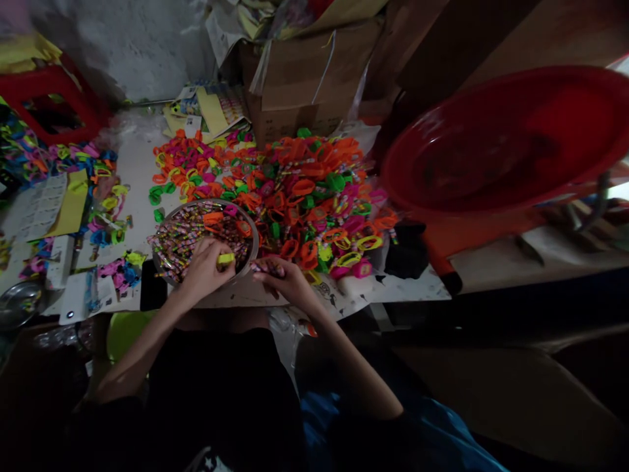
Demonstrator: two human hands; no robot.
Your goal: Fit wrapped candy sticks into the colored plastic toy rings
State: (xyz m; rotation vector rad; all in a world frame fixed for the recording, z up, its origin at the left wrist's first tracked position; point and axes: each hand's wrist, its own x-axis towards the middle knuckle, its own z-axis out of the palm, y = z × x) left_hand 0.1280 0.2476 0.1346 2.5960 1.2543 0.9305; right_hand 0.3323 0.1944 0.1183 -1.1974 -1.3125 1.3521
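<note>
left grip (204,265) narrow, pinching a small yellow piece (226,259) between thumb and fingers, over the right front part of the clear bowl (256,237). right grip (289,285) narrow too, holding patterned sticks (268,267), count can't be told; it's just outside the bowl's right rim, near the front edge of the desk (137,144).

main relation: yellow piece sits on the right side of the left grip, so it faces the right grip. sticks point left out of the right grip, toward the yellow piece. the two are near but apart, bowl rim between them. yellow piece's long axis looks roughly along the front edge; sticks about the same, slightly tilted. sticks lie a little closer to the front edge.

left grip is nearer the loose sticks (179,226) filling the bowl; contact with them can't be told. right grip is nearer the mixed plastic pile (314,190), which runs from behind the bowl toward the desk's right end. black flat item (153,285) at the front edge, left of the bowl.
</note>
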